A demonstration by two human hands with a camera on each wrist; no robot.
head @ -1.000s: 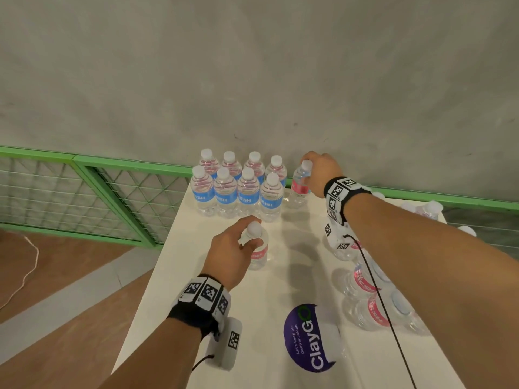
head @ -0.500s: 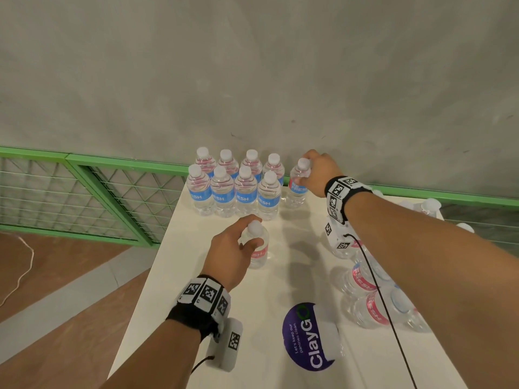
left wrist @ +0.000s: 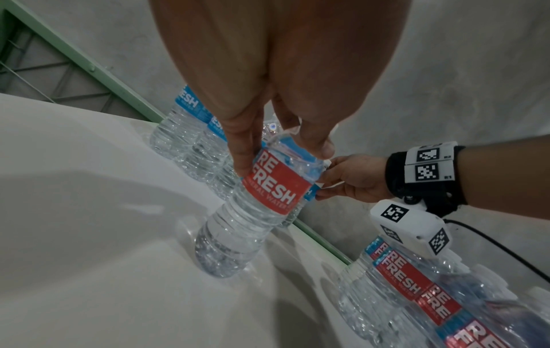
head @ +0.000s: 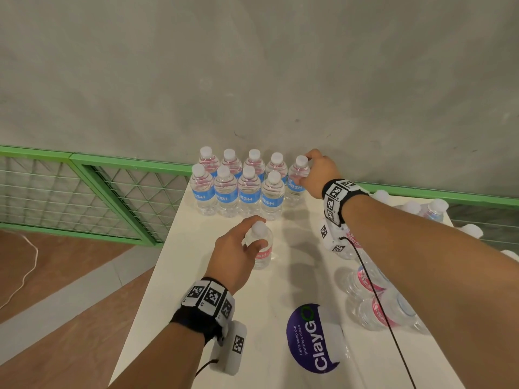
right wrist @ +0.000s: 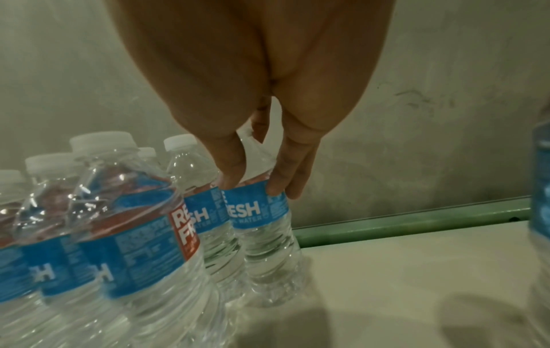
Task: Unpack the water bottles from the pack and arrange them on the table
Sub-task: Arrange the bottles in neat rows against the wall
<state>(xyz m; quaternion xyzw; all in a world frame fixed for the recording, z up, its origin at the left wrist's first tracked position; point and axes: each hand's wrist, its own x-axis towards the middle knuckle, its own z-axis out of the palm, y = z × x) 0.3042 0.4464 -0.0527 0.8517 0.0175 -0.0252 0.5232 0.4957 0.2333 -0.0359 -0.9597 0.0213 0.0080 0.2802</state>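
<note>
Meanwhile, the right hand [head: 317, 175] pinched a bottle [head: 296, 181] at the right end of the back row, upper centre of the frame, standing on the bench [head: 280, 290]. The left hand [head: 236, 259] curled round a lone bottle [head: 261, 248] mid-frame, upright on the bench. More bottles [head: 373, 299] lay at lower right.

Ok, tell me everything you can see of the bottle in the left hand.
The bottle in the left hand is small, clear ribbed plastic, full of water, with a white cap and a red and blue label reading REFRESH. It stands upright on the white table, alone, apart from and in front of the two rows by the wall. The left hand grips its shoulder and upper label from above, thumb on one side and fingers on the other. Nothing else touches it.
</note>
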